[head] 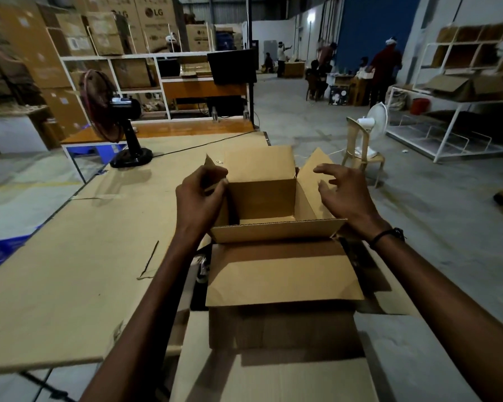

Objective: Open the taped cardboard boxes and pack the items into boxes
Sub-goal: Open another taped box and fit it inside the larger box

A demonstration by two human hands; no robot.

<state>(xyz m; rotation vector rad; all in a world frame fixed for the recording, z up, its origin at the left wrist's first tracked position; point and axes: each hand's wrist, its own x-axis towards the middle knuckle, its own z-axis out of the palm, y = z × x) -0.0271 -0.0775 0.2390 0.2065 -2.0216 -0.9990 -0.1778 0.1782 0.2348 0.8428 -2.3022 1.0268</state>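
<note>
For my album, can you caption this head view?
Left hand grips a flap of the open cardboard box; right hand hovers open.

Cardboard-covered table (70,256); black fan (122,123).

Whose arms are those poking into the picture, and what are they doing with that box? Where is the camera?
The camera sits on a person's head and looks forward and down, so you see their own two arms. There is no robot here. The left hand pinches the left flap of a small open cardboard box. The right hand hovers open next to the right flap, holding nothing. As far as the picture shows, the small box looks empty. It sits above a bigger open box, right beside a long table covered in cardboard. A black fan stands on that table. Far behind are shelves of cartons and other people working.
</note>
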